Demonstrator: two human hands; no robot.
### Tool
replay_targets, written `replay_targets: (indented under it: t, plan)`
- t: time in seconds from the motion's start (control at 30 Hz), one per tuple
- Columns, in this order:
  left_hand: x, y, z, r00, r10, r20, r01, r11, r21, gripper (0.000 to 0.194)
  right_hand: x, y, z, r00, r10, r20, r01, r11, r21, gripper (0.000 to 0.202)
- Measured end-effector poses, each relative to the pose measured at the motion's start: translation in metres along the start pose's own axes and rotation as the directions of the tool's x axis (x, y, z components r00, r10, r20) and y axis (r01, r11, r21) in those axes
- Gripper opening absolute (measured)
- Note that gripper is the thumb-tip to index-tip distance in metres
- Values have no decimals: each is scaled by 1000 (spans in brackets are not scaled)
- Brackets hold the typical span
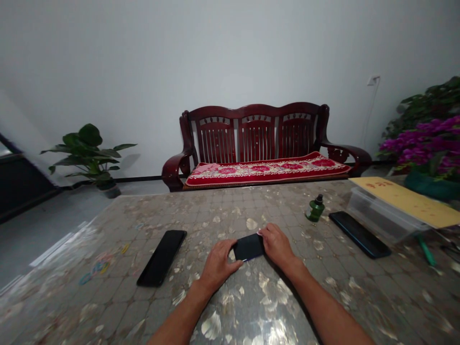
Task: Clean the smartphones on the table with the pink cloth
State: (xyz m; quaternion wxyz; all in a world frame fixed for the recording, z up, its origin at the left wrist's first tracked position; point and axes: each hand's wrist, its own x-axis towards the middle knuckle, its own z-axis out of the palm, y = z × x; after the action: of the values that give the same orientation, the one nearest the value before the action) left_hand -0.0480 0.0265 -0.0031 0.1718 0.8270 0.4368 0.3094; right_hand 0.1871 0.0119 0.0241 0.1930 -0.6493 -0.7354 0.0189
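A small dark smartphone (pixel 248 247) lies between my hands on the patterned table, its screen facing up. My left hand (pixel 218 262) grips its left end, with the thumb at the near edge and the fingers at the far edge. At the right end, my right hand (pixel 277 244) is closed against the phone's far corner. A sliver of something white shows at its fingertips; most of it is hidden. Left of my hands lies a larger black phone (pixel 161 258). Another dark phone (pixel 359 235) rests on the right side.
A green bottle (pixel 315 209) with a black cap stands behind my right hand. Farther right is a clear plastic box (pixel 381 218) under a yellow folder (pixel 406 199), beside purple flowers (pixel 427 143). Colourful small loops (pixel 98 269) lie left. A red wooden bench (pixel 257 139) stands beyond the table.
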Motion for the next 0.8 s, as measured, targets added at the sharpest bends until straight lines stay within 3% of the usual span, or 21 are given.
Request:
replay_targets:
  t: [0.1, 0.3, 0.57, 0.8]
  plan:
    - [0, -1, 0, 1000, -3, 7, 3, 1000, 4, 54, 0, 2, 0, 1000, 17, -16, -17, 1000, -6, 32]
    - [-2, -4, 5, 1000, -5, -13, 5, 1000, 9, 55, -3, -13, 6, 991, -132, 12, 131, 988, 85, 31]
    - [0, -3, 6, 1000, 1, -19, -1, 1000, 14, 54, -2, 7, -5, 1000, 29, 2, -29, 999, -17, 34]
    - [1, 2, 3, 1000, 8, -18, -8, 1000, 6, 51, -5, -2, -10, 988, -111, 106, 104, 992, 68, 34]
